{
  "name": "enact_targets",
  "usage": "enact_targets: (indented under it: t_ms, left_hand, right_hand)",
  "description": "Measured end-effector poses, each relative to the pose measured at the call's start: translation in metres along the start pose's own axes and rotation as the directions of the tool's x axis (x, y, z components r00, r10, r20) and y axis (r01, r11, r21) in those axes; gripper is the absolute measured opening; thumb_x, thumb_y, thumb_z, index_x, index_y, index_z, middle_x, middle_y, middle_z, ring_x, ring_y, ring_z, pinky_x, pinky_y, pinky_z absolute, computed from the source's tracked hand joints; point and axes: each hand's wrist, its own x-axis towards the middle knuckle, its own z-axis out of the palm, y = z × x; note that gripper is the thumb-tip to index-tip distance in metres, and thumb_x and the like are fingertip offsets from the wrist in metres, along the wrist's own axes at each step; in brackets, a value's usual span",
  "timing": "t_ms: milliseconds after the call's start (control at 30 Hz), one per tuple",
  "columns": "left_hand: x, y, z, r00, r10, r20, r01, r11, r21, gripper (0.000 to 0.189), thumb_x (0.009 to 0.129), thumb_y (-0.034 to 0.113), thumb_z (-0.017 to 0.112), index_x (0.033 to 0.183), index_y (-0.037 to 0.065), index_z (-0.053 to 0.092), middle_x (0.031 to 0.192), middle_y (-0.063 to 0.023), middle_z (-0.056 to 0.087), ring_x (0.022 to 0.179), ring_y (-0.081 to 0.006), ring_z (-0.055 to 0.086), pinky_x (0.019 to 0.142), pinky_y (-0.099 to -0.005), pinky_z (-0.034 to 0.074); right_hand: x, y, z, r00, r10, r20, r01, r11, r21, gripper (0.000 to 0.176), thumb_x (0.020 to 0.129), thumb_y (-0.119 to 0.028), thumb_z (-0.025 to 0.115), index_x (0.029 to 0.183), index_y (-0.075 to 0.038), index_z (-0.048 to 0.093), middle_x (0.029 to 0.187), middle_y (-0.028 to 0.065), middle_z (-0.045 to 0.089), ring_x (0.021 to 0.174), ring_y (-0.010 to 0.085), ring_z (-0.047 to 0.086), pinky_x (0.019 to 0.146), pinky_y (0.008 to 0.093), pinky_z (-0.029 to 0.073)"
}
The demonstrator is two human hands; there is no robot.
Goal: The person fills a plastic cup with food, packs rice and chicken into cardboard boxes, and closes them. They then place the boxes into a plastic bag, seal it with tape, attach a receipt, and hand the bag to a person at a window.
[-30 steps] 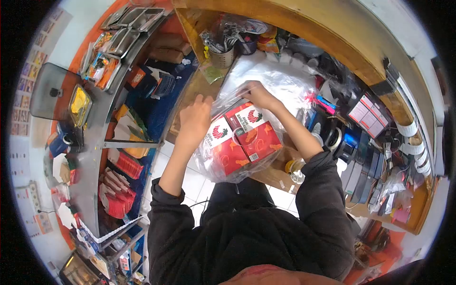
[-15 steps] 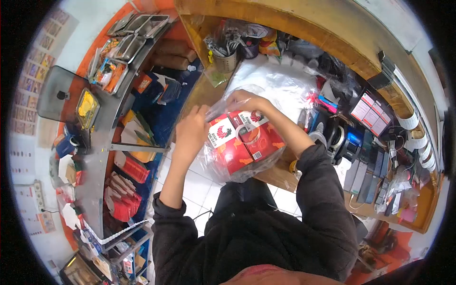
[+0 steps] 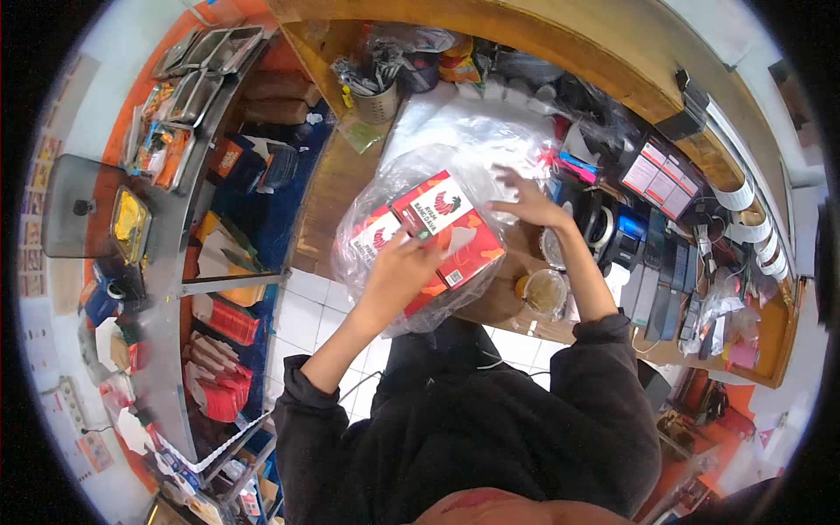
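Two red and white printed boxes [image 3: 451,219] sit side by side within a clear plastic bag [image 3: 354,254], whose mouth is spread open around them at the counter's front edge. My left hand [image 3: 404,267] lies over the boxes, its fingers bent near the seam between them; whether it grips anything there is blurred. To the right of the boxes, my right hand [image 3: 528,203] hovers with fingers spread and nothing held, close to the bag's right rim.
Behind the bag lies a stack of clear plastic sheets [image 3: 472,131]. A round see-through tub [image 3: 546,293] stands right of it. A metal utensil holder [image 3: 378,105] is at the back left, and a card terminal [image 3: 632,236] at the right. Metal shelving [image 3: 175,236] runs along the left.
Both hands have let go of the bag's upper rim. The bag now lies lower and wider around the boxes, my left hand is over them, and my right hand has moved right and opened.
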Motion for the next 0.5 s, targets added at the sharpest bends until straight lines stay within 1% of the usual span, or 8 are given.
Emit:
enact_targets:
  t_ms: [33,67,100,233,300,367,467,500]
  left_hand:
    - [0.000,0.000,0.002,1.000,0.001,0.002,-0.001,1.000,-0.006,0.018,0.083,0.012,0.059,0.100,0.009,0.060,0.082,-0.0094,0.069,0.088,-0.0227,0.067,0.090,-0.0409,0.049]
    - [-0.003,-0.003,0.004,0.933,-0.313,0.176,0.335,0.936,-0.110,0.013,0.086,0.013,0.059,0.098,0.007,0.058,0.078,-0.0138,0.067,0.083,-0.0284,0.067,0.081,-0.0429,0.050]
    - [-0.010,-0.006,0.007,0.739,-0.561,0.373,0.643,0.752,-0.144,0.011,0.089,0.013,0.058,0.096,0.005,0.056,0.073,-0.0182,0.066,0.077,-0.0342,0.067,0.072,-0.0450,0.052]
    - [-0.030,-0.005,0.033,0.738,-0.641,0.208,0.672,0.673,-0.309,0.017,0.093,0.017,0.059,0.099,0.002,0.052,0.069,-0.0225,0.064,0.070,-0.0430,0.064,0.061,-0.0506,0.048]
    - [-0.023,0.014,0.023,0.645,-0.721,0.252,0.764,0.605,-0.226,0.018,0.091,0.016,0.060,0.103,0.004,0.055,0.080,-0.0173,0.066,0.079,-0.0357,0.066,0.067,-0.0452,0.049]
    - [-0.026,0.022,0.027,0.836,-0.538,-0.111,0.549,0.819,0.163,0.022,0.086,0.013,0.060,0.107,0.007,0.058,0.095,-0.0089,0.062,0.094,-0.0244,0.062,0.077,-0.0387,0.046]
    - [-0.047,0.027,0.028,0.872,-0.483,0.083,0.466,0.869,0.169,0.030,0.083,0.012,0.057,0.113,0.010,0.062,0.100,-0.0046,0.057,0.100,-0.0176,0.055,0.085,-0.0365,0.040]
    - [-0.051,0.031,0.027,0.861,-0.473,0.184,0.459,0.881,0.117,0.032,0.083,0.012,0.056,0.115,0.010,0.062,0.099,-0.0054,0.057,0.099,-0.0182,0.056,0.085,-0.0377,0.040]
  right_hand:
    - [-0.001,0.016,0.008,0.985,0.133,0.109,-0.133,0.991,-0.007,0.056,0.090,-0.027,0.067,0.134,0.000,0.047,0.131,0.0196,0.051,0.114,0.0200,0.053,0.094,0.0348,0.047]
    - [0.000,0.025,0.015,0.984,0.139,0.108,-0.139,0.990,-0.004,0.056,0.090,-0.027,0.067,0.134,0.000,0.047,0.131,0.0196,0.051,0.114,0.0200,0.053,0.094,0.0348,0.047]
    - [0.002,0.030,0.027,0.976,0.195,0.099,-0.202,0.976,0.075,0.052,0.090,-0.029,0.067,0.130,0.001,0.051,0.125,0.0189,0.056,0.109,0.0211,0.056,0.090,0.0348,0.048]
    - [-0.013,0.015,0.039,0.974,0.222,0.046,-0.227,0.959,0.169,0.037,0.090,-0.029,0.066,0.109,0.003,0.064,0.094,0.0173,0.069,0.089,0.0273,0.065,0.076,0.0358,0.050]
    - [-0.040,-0.022,0.024,0.963,0.203,-0.176,-0.247,0.928,-0.279,0.029,0.087,-0.023,0.067,0.100,0.003,0.064,0.088,0.0203,0.066,0.084,0.0310,0.064,0.073,0.0376,0.050]
    - [-0.068,-0.027,0.012,0.936,-0.065,-0.345,-0.149,0.816,-0.559,0.025,0.081,-0.018,0.070,0.095,0.002,0.063,0.085,0.0238,0.064,0.079,0.0353,0.063,0.071,0.0387,0.050]
    - [-0.112,-0.079,-0.010,0.904,-0.090,-0.418,-0.212,0.755,-0.621,0.025,0.077,-0.013,0.073,0.095,0.002,0.062,0.085,0.0222,0.064,0.076,0.0336,0.064,0.071,0.0377,0.051]
    - [-0.124,-0.093,-0.017,0.954,-0.009,-0.300,-0.146,0.860,-0.488,0.027,0.078,-0.012,0.073,0.099,0.003,0.063,0.089,0.0205,0.066,0.079,0.0294,0.066,0.073,0.0357,0.052]
